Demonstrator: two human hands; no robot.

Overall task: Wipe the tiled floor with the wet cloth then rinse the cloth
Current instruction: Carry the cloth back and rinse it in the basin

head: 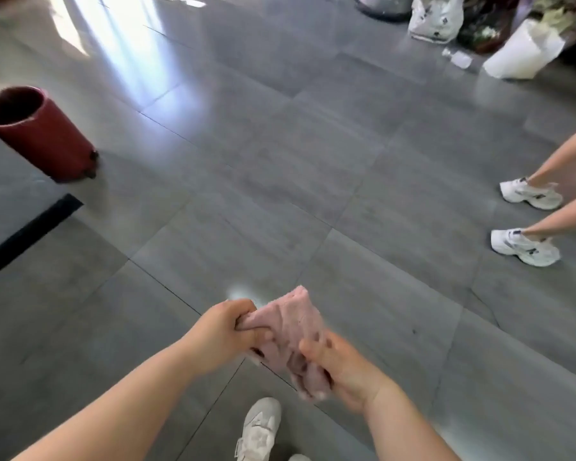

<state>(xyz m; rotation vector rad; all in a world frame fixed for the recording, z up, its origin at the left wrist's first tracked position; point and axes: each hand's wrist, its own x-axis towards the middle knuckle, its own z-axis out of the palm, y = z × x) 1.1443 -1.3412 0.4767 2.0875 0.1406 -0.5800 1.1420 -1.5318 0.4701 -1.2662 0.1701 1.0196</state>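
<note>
A: Entry. We stand on the tiled floor [313, 161] with the cloth [291, 331] held up in the air between both hands, clear of the tiles. Our left hand [226, 331] is clenched around one bunched end; our right hand [340, 367] grasps the lower end, fingers curled into the fabric.

B: Agreed. We judge the step in hand to be readying the cloth, either folding or wringing it; the blur does not let us tell which.

A: Method note: we fold it into a flat pad so a broad face meets the floor, and we keep both grips firm so no corner trails. Then we crouch and wipe in overlapping strokes along the tile joints, working backwards so we do not tread on wet ground.

B: We also steer away from the other person's feet [527, 221] on the right, and from the bags [446, 21] at the far edge.

A: Count. Cloths: one, pink. Hands on it: two.

B: Red bucket [39, 128]: one, standing on the floor to the far left, well apart from us. We suppose the rinse happens there; whether it holds water, we cannot see.

A: White shoes on the bystander: two. Our own shoe [258, 430] shows below the cloth, and a sliver of a second beside it.

B: Bags and sacks at the top right: several, overlapping, no firm count.
</note>
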